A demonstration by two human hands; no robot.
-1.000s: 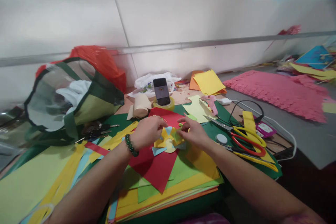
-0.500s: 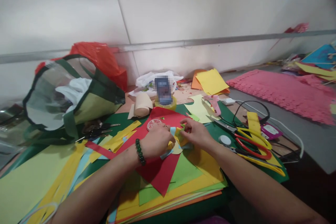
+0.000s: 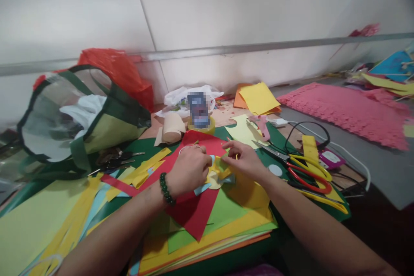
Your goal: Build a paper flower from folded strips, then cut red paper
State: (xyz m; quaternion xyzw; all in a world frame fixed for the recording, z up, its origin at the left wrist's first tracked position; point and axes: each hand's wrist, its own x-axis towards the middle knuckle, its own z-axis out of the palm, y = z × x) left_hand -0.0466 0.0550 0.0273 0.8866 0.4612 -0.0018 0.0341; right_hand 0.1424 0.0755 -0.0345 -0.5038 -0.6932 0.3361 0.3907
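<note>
A small piece made of yellow, blue and cream cut pieces (image 3: 214, 180), paper or felt, lies over the red sheet (image 3: 190, 213) between my hands. My left hand (image 3: 190, 168), with a green bead bracelet (image 3: 166, 189) at its wrist, is curled at the left side of this piece. Its fingertips are hidden, so what they hold cannot be made out. From the right, my right hand (image 3: 243, 160) pinches a small green strip (image 3: 224, 163) above the piece, thumb and fingers nearly together. A white ring-shaped spool (image 3: 185, 149) is partly covered behind my left hand.
Scissors with red handles (image 3: 308, 179), yellow-handled scissors and a white round lid (image 3: 275, 170) lie on the right. A pink glue gun (image 3: 261, 127) rests behind them. Keys (image 3: 116, 159), yellow strips (image 3: 73, 215) and an open bag (image 3: 106, 116) are left. A phone (image 3: 199, 110) stands behind.
My left hand has turned slightly, its fingers curling more over the piece. My right hand has kept its pinch with a small shift. The whole view has moved a little.
</note>
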